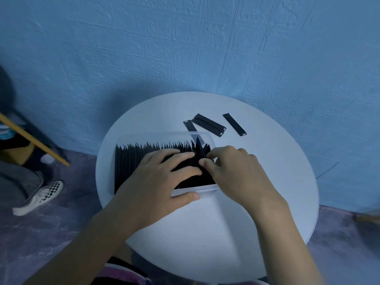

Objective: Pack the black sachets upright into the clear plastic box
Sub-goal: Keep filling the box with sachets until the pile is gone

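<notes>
A clear plastic box [202, 135] sits on the round white table [236, 212], filled with a long row of upright black sachets [133, 161]. My left hand [156, 182] lies flat on the row, fingers spread over the sachet tops, thumb against the box's near wall. My right hand [232, 171] is at the box's right end, thumb and fingers pinched on a black sachet [198, 147] that stands among the last ones there. Loose black sachets [207, 124] lie flat on the table just behind the box, with one more sachet [234, 124] to their right.
A blue textured wall [185, 48] rises right behind the table. At the left stand another person's leg and checkered shoe [41, 196], and a wooden stick [35, 139] slants across. The floor is dark purple.
</notes>
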`<state>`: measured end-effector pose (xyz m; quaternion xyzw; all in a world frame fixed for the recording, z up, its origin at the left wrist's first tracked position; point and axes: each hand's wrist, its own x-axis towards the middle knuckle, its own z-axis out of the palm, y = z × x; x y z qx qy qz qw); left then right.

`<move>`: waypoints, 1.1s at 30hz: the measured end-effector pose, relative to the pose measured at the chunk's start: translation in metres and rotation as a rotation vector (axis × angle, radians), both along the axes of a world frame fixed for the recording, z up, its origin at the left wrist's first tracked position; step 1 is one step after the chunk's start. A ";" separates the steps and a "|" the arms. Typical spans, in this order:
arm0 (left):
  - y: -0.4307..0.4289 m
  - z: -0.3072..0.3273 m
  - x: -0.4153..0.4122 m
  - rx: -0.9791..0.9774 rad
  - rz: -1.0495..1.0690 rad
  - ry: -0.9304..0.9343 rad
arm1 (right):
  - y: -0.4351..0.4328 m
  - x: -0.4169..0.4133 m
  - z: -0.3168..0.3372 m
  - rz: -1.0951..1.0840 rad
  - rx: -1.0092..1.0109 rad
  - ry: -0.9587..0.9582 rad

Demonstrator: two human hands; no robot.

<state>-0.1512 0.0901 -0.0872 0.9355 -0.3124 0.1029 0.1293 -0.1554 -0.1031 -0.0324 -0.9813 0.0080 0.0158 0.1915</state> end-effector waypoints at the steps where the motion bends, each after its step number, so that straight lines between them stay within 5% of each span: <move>1: 0.000 0.000 0.000 -0.005 -0.001 -0.003 | -0.001 0.002 0.000 0.008 -0.011 -0.007; 23: -0.001 0.006 0.000 0.090 -0.037 0.004 | -0.024 0.017 -0.002 0.187 0.216 0.125; 30: 0.001 0.002 0.000 0.093 -0.028 -0.007 | -0.033 0.062 -0.014 0.054 0.818 -0.029; 33: 0.002 0.002 0.001 0.100 -0.029 -0.003 | -0.038 0.095 -0.031 -0.062 0.836 -0.134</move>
